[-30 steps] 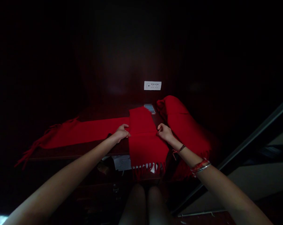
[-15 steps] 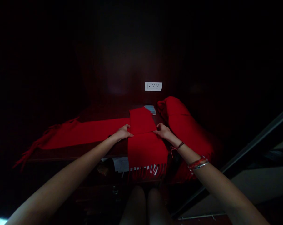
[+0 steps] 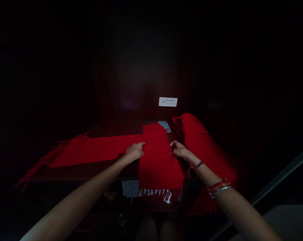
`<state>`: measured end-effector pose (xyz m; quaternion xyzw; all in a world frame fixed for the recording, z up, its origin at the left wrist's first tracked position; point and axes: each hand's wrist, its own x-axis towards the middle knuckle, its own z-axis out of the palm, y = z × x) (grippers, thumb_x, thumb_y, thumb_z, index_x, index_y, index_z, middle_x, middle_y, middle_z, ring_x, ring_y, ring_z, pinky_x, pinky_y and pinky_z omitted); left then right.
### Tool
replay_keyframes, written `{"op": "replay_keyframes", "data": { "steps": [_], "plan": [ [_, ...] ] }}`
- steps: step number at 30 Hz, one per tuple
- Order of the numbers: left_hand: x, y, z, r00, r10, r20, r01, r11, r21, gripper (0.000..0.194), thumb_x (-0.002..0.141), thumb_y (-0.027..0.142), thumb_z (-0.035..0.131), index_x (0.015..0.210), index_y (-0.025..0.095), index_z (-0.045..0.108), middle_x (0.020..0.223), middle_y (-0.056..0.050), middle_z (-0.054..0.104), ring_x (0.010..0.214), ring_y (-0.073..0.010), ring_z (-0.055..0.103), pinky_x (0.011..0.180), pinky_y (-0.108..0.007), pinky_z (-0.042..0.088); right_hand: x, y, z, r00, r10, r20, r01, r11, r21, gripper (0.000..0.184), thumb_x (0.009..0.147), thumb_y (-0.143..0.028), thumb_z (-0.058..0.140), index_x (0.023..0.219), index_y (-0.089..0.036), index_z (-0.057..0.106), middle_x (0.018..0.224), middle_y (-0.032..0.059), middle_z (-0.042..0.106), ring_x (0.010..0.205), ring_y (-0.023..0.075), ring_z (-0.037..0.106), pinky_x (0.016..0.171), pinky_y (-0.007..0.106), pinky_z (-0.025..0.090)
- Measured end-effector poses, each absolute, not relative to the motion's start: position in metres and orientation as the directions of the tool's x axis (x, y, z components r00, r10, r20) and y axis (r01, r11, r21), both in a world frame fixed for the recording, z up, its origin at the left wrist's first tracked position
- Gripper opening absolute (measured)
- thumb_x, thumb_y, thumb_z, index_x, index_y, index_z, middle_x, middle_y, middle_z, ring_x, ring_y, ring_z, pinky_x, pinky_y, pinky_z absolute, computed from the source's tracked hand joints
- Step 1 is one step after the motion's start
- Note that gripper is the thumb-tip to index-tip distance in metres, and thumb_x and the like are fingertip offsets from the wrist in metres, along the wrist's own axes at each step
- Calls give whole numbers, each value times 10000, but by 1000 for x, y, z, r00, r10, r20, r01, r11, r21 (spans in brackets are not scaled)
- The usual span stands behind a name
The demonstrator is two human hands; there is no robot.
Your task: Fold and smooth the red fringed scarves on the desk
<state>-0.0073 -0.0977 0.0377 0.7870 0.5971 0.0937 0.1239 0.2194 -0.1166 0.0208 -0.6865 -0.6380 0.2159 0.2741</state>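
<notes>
Red scarf [image 3: 155, 147] lies btwn L fingers [image 3: 142, 149] & R fingers [image 3: 172, 149].

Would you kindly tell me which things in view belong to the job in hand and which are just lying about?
In use:
red fringed cloth, left hand and right hand at its edges

Apparently just lying about:
red bundle at right
pale blue item
pale paper below
socket, fixed to the wall

Red fringed scarf [image 3: 160, 169], partly folded, end overhanging dark surface [image 3: 96, 170].

hands [image 3: 135, 151] at red scarf [image 3: 160, 167]
</notes>
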Motion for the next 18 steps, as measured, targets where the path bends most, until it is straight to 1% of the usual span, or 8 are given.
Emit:
{"op": "replay_keyframes", "data": {
  "steps": [4, 6, 9, 11, 13, 14, 16, 18],
  "plan": [
    [-11, -103, 43, 308, 950, -57, 912, -277, 302, 535, 664, 258, 507, 1183, 267, 381, 1132, -79, 488, 1006, -256, 455, 766, -335, 377, 214, -126, 26, -53, 995, 87, 864, 89, -495, 323, 576, -92, 516, 870, -217, 471, 633, -38, 503, 567, 94, 463, 527, 186, 329],
    [-14, -104, 50, 361, 926, -112, 894, -310, 324, 568, 643, 299, 546, 1184, 239, 382, 1161, -76, 464, 1024, -237, 443, 794, -295, 363, 211, -130, 36, -118, 992, 39, 899, 123, -421, 361, 594, -109, 522, 936, -214, 473, 711, -10, 530, 639, 116, 490, 582, 199, 350],
    [-15, -101, 62, 368, 925, -92, 892, -323, 317, 619, 649, 429, 532, 1197, 196, 362, 1173, -102, 446, 1045, -244, 422, 823, -287, 338, 206, -131, 52, -140, 990, -9, 942, 130, -309, 472, 617, -259, 567, 1069, -201, 446, 942, 75, 513, 840, 189, 492, 716, 259, 364],
    [-12, -99, 65, 333, 942, 32, 904, -329, 274, 620, 695, 484, 455, 1220, 181, 325, 1191, -131, 416, 1064, -265, 397, 835, -322, 322, 203, -130, 58, -167, 985, 45, 956, 173, -239, 604, 631, -412, 546, 1175, -222, 365, 1155, 121, 386, 1034, 258, 385, 825, 333, 316],
    [-7, -96, 60, 384, 909, 162, 884, -412, 220, 586, 749, 482, 369, 1242, 178, 282, 1253, -136, 328, 1117, -265, 328, 865, -346, 290, 199, -129, 55, -245, 967, 67, 952, 253, -172, 665, 665, -535, 443, 1243, -264, 256, 1300, 99, 206, 1168, 291, 191, 893, 418, 230],
    [-4, -94, 54, 442, 877, 188, 859, -474, 192, 566, 770, 471, 334, 1250, 180, 265, 1288, -122, 272, 1150, -256, 276, 889, -353, 263, 198, -128, 51, -281, 959, 42, 947, 285, -147, 661, 690, -570, 370, 1260, -276, 211, 1333, 74, 139, 1197, 287, 105, 910, 453, 185],
    [1, -90, 37, 542, 825, 160, 810, -564, 160, 532, 800, 450, 270, 1263, 191, 233, 1329, -77, 185, 1196, -230, 172, 931, -376, 195, 198, -128, 38, -314, 949, -34, 944, 307, -122, 623, 739, -578, 227, 1277, -276, 142, 1355, 34, 75, 1217, 256, 11, 924, 495, 113],
    [3, -88, 20, 575, 811, 105, 794, -585, 164, 516, 815, 445, 211, 1274, 211, 193, 1341, -40, 145, 1212, -210, 112, 947, -415, 135, 201, -129, 25, -302, 951, -66, 948, 292, -122, 593, 769, -551, 138, 1286, -264, 89, 1358, 18, 55, 1222, 228, -3, 931, 502, 79]
  ]
}}
